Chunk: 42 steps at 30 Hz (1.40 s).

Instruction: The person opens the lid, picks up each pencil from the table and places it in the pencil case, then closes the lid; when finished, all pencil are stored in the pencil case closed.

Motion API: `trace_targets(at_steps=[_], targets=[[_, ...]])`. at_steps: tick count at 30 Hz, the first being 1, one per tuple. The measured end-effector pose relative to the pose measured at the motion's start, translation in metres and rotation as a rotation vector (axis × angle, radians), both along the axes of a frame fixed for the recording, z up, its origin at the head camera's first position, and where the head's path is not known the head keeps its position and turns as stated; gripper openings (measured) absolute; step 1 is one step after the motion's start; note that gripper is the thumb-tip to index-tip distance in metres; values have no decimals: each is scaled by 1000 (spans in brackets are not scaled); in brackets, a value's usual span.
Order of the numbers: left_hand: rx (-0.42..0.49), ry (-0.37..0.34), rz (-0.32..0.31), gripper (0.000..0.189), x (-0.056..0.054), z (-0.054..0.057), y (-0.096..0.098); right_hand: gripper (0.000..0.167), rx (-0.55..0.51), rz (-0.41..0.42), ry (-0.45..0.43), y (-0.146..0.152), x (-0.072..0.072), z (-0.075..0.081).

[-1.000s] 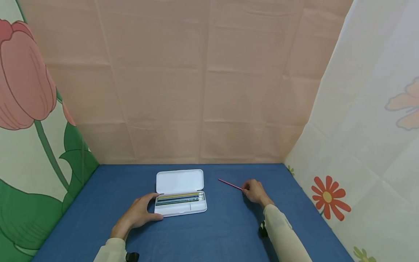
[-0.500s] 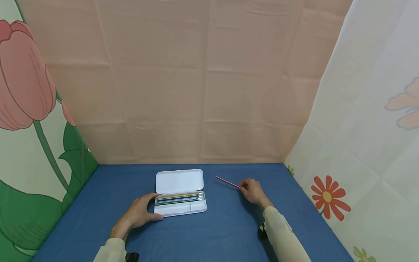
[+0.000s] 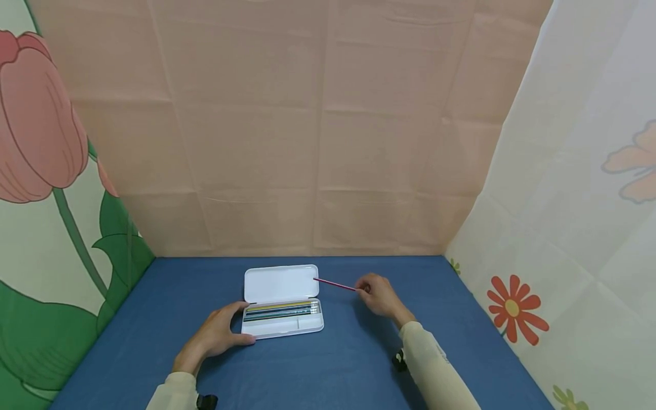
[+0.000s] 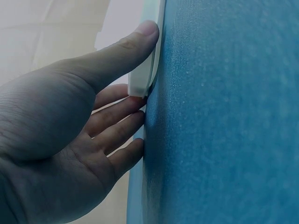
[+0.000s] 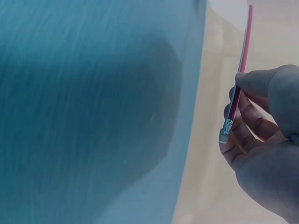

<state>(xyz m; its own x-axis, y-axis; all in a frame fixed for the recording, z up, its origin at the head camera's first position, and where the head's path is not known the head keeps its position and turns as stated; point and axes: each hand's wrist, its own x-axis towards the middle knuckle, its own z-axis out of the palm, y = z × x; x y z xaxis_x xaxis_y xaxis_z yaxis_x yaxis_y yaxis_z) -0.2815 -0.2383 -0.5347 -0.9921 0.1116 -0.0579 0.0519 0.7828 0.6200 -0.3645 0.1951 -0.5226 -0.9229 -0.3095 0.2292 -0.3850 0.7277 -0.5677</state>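
Note:
A white pencil case point(image 3: 283, 327) lies with its lid point(image 3: 282, 283) folded back on the blue tabletop. Several pencils point(image 3: 279, 311), yellow and dark green among them, fill its back compartment. My left hand point(image 3: 217, 333) grips the case's left end, thumb along the front edge and fingers behind; the left wrist view shows the thumb on the case wall point(image 4: 140, 84). Between thumb and fingers of my right hand point(image 3: 379, 296) is a red pencil point(image 3: 335, 284), raised above the table. Its eraser end point(image 5: 225, 135) points back toward the palm, while the far end overlaps the lid's right edge.
Blue cloth point(image 3: 328, 376) covers the table. A beige sheet point(image 3: 318, 142) hangs behind it, and printed flower curtains point(image 3: 564, 228) stand along the left and right sides.
My right hand has carried the red pencil leftward and slightly up, from beside the case to where its tip overlaps the lid. The left hand and case have stayed put.

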Motion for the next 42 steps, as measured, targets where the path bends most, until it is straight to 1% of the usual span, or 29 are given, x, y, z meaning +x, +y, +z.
trace_targets(at_steps=[5,8,12,19,25,31,36,42], targets=[[1,-2,0,98,1,0,-1,11,5,37,20,-19,2,4],[1,1,-4,98,2,0,-2,10,25,60,34,-31,3,5],[0,2,-8,98,2,1,-1,10,56,103,48,-46,3,5],[-10,-6,0,98,1,2,1,10,66,178,79,-68,5,5],[-14,-2,1,98,1,1,1,10,99,225,115,-87,5,3],[-10,5,-5,98,2,2,0,11,115,262,127,-104,6,3],[3,7,-4,97,2,1,0,11,132,294,137,-116,6,-1],[12,4,0,97,2,0,-1,12,132,291,115,-127,6,-3]])
